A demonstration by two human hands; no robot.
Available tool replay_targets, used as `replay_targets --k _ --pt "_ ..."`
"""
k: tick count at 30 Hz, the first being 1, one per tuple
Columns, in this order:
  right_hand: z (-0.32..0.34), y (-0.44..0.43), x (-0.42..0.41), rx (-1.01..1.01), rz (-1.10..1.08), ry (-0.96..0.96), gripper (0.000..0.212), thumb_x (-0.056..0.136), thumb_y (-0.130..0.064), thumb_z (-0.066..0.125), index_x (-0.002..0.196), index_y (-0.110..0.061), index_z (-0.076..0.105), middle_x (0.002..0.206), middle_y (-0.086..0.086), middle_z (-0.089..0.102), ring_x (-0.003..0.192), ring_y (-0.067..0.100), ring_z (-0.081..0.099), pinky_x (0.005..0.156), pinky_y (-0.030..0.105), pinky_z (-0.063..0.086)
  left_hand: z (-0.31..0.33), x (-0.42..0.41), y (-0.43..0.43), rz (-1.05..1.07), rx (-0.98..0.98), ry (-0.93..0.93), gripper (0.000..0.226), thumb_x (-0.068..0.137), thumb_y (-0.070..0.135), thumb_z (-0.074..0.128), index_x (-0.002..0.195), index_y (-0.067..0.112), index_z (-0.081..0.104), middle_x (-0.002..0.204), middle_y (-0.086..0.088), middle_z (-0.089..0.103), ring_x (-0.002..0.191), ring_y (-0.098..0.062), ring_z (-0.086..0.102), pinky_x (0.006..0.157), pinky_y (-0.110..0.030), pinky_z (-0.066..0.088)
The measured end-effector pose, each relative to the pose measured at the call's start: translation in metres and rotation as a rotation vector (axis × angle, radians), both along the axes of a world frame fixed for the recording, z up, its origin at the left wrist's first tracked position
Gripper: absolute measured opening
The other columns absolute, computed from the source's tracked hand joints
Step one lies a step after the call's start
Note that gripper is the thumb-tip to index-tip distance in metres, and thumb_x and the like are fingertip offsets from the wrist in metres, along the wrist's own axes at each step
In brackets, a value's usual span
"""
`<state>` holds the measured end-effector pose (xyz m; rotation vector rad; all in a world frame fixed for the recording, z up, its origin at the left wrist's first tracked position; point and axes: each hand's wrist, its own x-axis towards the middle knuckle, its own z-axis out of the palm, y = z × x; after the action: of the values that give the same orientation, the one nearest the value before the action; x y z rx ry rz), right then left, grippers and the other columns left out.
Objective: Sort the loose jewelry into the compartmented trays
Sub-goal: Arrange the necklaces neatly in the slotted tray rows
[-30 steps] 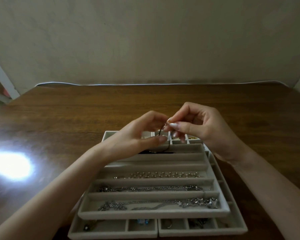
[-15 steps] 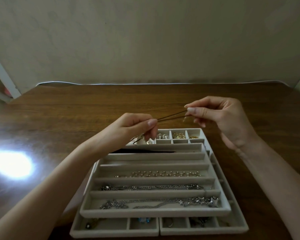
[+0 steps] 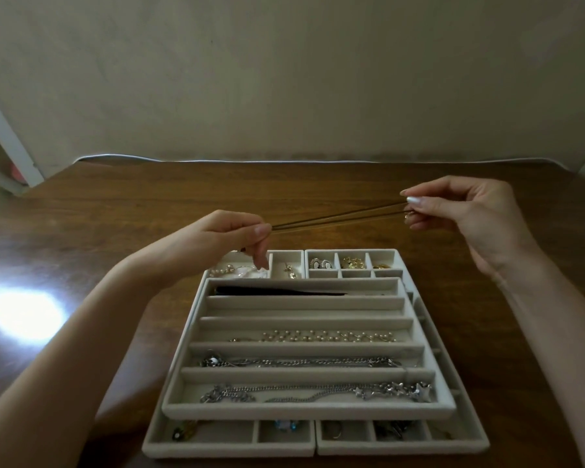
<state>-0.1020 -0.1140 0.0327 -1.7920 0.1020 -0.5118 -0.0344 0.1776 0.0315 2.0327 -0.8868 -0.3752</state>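
Now: necklace pulled straight, ready to lay down

On the wooden table (image 3: 115, 231) sits a stack of grey velvet trays, with the long-slot tray (image 3: 304, 412) on top. Above its far end the left hand (image 3: 217, 238) and right hand (image 3: 463, 211) are spread apart. Each grip pinches one end of a thin, doubled gold-brown necklace (image 3: 335, 216), which hangs taut in the air between them. The step in hand looks like straightening. Next it probably needs lowering level into the bare second slot (image 3: 304, 313) without slackening into a tangle.
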Motion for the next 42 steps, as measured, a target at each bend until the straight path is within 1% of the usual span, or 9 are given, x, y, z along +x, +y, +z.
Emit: replay_targets --k 5,10,13,16,22,27,31,36,42 --pt "0.0 -0.002 0.002 -0.127 0.062 0.121 0.017 0.084 0.001 0.063 0.085 -0.012 0.073 0.08 0.008 0.073 0.073 0.019 0.07 0.065 0.025 0.058 0.004 0.004 0.009 0.044 0.041 0.076 0.033 0.087 0.034 0.045 0.083 0.008 0.066 0.071 -0.003 0.063 0.071 -0.017 0.061 0.074 -0.03 0.05" --pt "0.009 -0.007 -0.004 -0.139 0.236 0.309 0.01 0.073 -0.004 0.068 0.08 -0.008 0.073 0.076 0.012 0.072 0.065 0.015 0.068 0.055 0.02 0.056 0.009 0.008 0.023 0.031 0.025 0.071 0.044 0.068 0.062 0.063 0.083 0.023 0.074 0.073 0.006 0.067 0.066 -0.005 0.059 0.062 -0.016 0.049" --pt "0.014 -0.01 -0.008 -0.21 0.384 0.426 0.018 0.064 -0.01 0.07 0.079 -0.002 0.073 0.075 0.015 0.071 0.063 0.019 0.067 0.053 0.021 0.055 0.014 0.005 0.023 0.049 -0.059 0.041 0.016 0.071 0.034 0.064 0.079 0.027 0.076 0.068 0.008 0.068 0.058 0.0 0.055 0.057 -0.012 0.046" --pt "0.014 -0.008 -0.009 -0.275 0.469 0.493 0.017 0.063 -0.012 0.071 0.075 -0.001 0.073 0.073 0.015 0.071 0.06 0.018 0.066 0.052 0.022 0.055 0.016 0.004 0.023 0.081 -0.178 0.055 0.02 0.071 0.022 0.063 0.085 0.029 0.076 0.068 0.004 0.069 0.06 -0.003 0.055 0.059 -0.012 0.048" --pt "0.012 -0.011 -0.009 -0.349 0.531 0.587 0.014 0.066 -0.011 0.071 0.077 -0.002 0.072 0.075 0.013 0.071 0.063 0.018 0.067 0.054 0.022 0.054 0.013 0.008 0.026 0.01 -0.208 0.064 0.05 0.054 0.056 0.078 0.093 0.024 0.075 0.07 0.003 0.069 0.066 -0.004 0.061 0.063 -0.013 0.05" --pt "0.012 -0.013 -0.011 -0.379 0.566 0.603 0.013 0.065 -0.016 0.077 0.074 -0.007 0.074 0.077 0.016 0.071 0.065 0.019 0.067 0.055 0.022 0.054 0.011 0.004 0.025 -0.021 0.013 0.053 0.006 0.07 0.022 0.074 0.072 0.019 0.069 0.075 -0.01 0.071 0.068 -0.018 0.066 0.062 -0.019 0.052" --pt "0.013 -0.011 -0.01 -0.401 0.605 0.583 0.019 0.063 -0.024 0.079 0.075 -0.01 0.074 0.081 0.013 0.071 0.071 0.017 0.067 0.06 0.024 0.055 0.01 -0.002 0.023 -0.104 0.275 -0.026 0.014 0.071 0.017 0.076 0.071 0.027 0.067 0.073 0.003 0.071 0.068 -0.009 0.066 0.065 -0.02 0.051" --pt "0.012 -0.009 -0.01 -0.409 0.621 0.57 0.016 0.063 -0.017 0.074 0.075 -0.007 0.073 0.081 0.015 0.071 0.067 0.017 0.065 0.058 0.023 0.053 0.007 -0.009 0.017 -0.098 0.528 -0.32 0.018 0.075 0.03 0.075 0.067 0.038 0.06 0.069 0.017 0.064 0.071 -0.002 0.059 0.069 -0.019 0.046" --pt "0.013 -0.01 -0.012 -0.38 0.627 0.57 0.011 0.067 -0.012 0.072 0.077 -0.008 0.075 0.081 0.011 0.072 0.07 0.015 0.068 0.058 0.021 0.053 0.002 -0.009 0.022 -0.085 0.547 -0.375 0.02 0.071 0.045 0.07 0.062 0.053 0.054 0.071 0.021 0.06 0.072 0.001 0.056 0.069 -0.017 0.041"
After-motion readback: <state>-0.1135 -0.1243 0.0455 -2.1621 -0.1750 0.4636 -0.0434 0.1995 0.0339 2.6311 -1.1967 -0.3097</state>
